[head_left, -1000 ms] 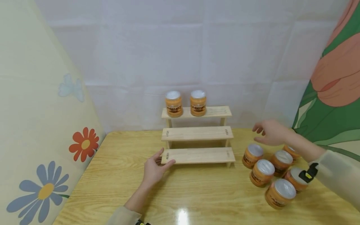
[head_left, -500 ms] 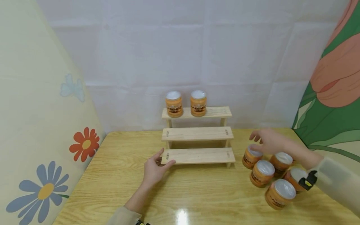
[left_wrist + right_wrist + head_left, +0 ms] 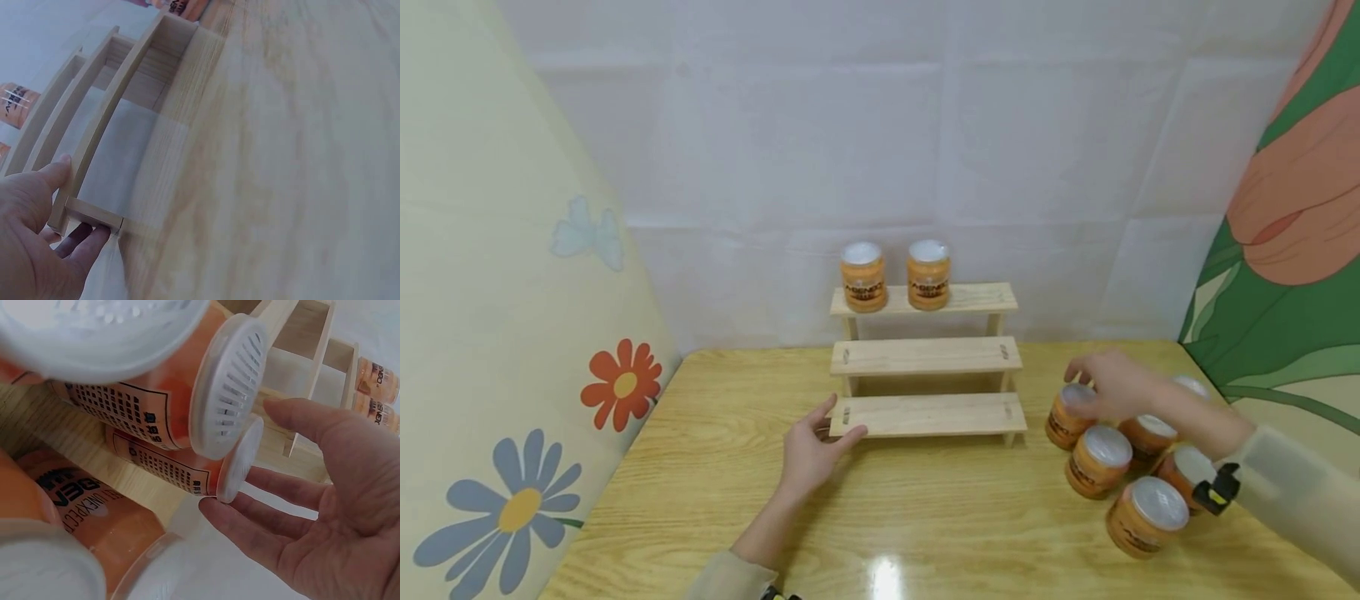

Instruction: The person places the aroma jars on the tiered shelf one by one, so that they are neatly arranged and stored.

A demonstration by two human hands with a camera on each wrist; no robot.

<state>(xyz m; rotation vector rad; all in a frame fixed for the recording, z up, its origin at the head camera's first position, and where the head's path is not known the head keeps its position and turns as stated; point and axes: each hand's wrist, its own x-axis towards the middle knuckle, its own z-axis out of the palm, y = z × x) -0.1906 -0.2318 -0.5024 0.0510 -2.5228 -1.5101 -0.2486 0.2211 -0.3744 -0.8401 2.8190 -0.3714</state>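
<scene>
My left hand grips the left end of the lowest step of a three-tier wooden display stand, thumb on top and fingers beneath. In the left wrist view, the left hand holds that corner of the stand. My right hand is at the lid of the back-left orange jar. In the right wrist view, fingers of the right hand reach the edge of that jar's white lid; the thumb is spread on the other side, seemingly just apart from it.
Two orange jars, the left jar and right jar, stand on the top step. Several more jars, such as the front one, cluster at the table's right. A white cloth hangs behind the wooden table.
My right hand has moved down and slightly left, from above the jars to the back-left jar's lid. A jar behind the forearm shows more. The left hand and stand stay put.
</scene>
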